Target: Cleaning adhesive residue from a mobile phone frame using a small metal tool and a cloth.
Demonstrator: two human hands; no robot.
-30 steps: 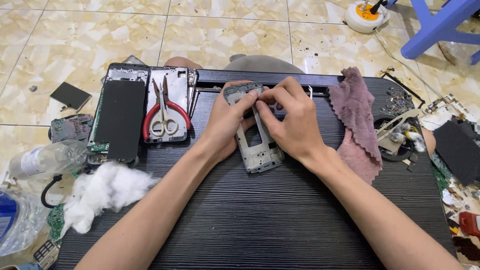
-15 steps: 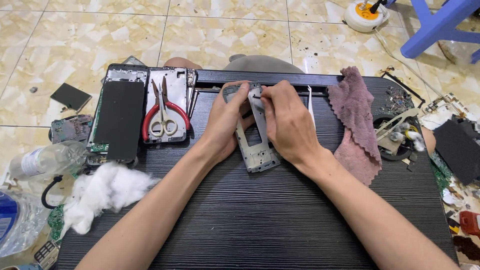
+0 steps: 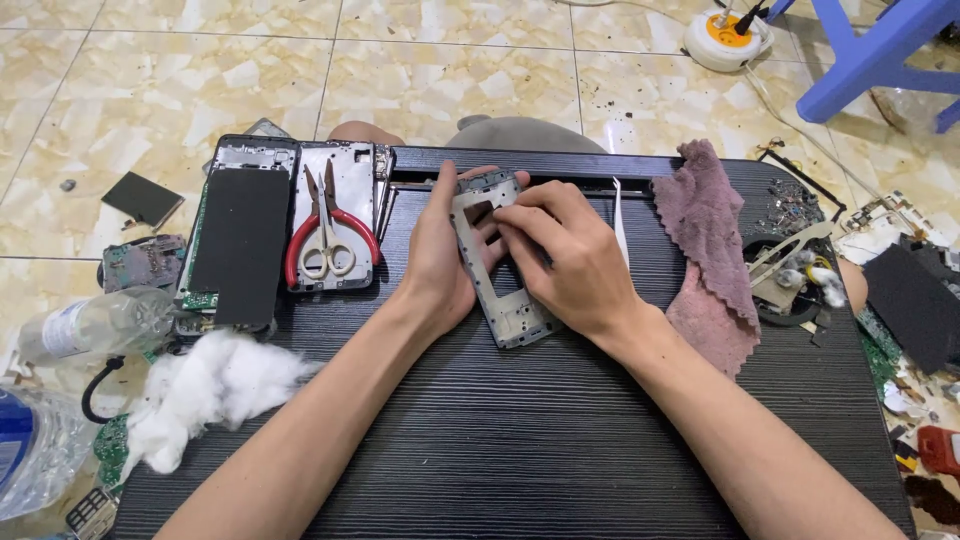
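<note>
- Pale grey metal, scuffed and full of cut-outs: the phone frame (image 3: pixel 500 270) is lying near the middle of the black ribbed mat (image 3: pixel 520 430), its long axis tilting from 11 o'clock down to 5 o'clock, with a large rectangular opening in its lower half and a small dark patch near its top.
- The left hand (image 3: pixel 435 255) is cupping the frame's left edge, thumb lying along it and fingertips curling over the top end.
- The right hand (image 3: pixel 570 260) is pressing down on the frame's right side from 3 o'clock, fingers bunched together on the upper part near the dark patch; whether they are pinching anything small, I cannot tell.
- At 3 o'clock of the hands, white tweezers (image 3: pixel 620 220) are lying on the mat, and just beyond them a mauve cloth (image 3: pixel 710 250) is crumpled.
- At 9 o'clock, red-handled scissors (image 3: pixel 328 235) are resting on an opened phone body (image 3: pixel 345 165), just beside a dark phone panel (image 3: pixel 238 245).
- At 7 o'clock, a tuft of white cotton wool (image 3: pixel 205 385) is sitting on the mat's corner, with a clear plastic bottle (image 3: pixel 85 325) lying on the tiled floor (image 3: pixel 450 70) beyond it.
</note>
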